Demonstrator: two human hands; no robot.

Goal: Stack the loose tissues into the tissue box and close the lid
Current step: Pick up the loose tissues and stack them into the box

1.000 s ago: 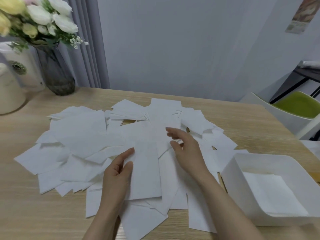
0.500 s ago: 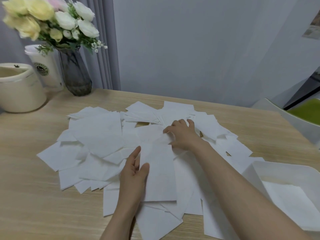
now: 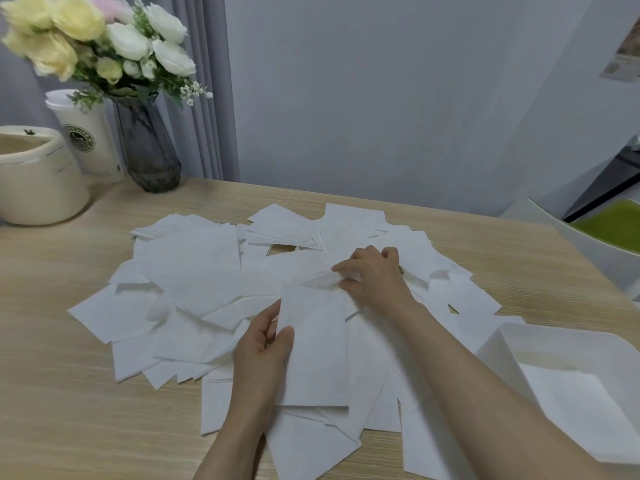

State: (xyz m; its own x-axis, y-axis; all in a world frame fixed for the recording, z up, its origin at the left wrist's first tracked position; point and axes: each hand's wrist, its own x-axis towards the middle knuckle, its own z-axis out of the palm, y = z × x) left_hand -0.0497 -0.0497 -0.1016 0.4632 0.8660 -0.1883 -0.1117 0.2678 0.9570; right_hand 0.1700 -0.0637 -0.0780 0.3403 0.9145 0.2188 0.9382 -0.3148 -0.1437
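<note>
Wooden table (image 3: 62,393); two hands; one tissue box (image 3: 512,344)

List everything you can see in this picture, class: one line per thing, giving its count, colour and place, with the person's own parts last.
loose tissues: many, white, spread across the table's middle
tissue box: one, white, open, near right; tissue inside
table: one, light wood, under everything
vase: one, dark glass, far left
flowers: one bunch, yellow, white and pink, in the vase
paper cup: one, white, beside the vase
round container: one, cream, far left edge
chair: one, white with green seat, right
left hand: one, holds a tissue's left edge
right hand: one, pinches that tissue's far end
</note>
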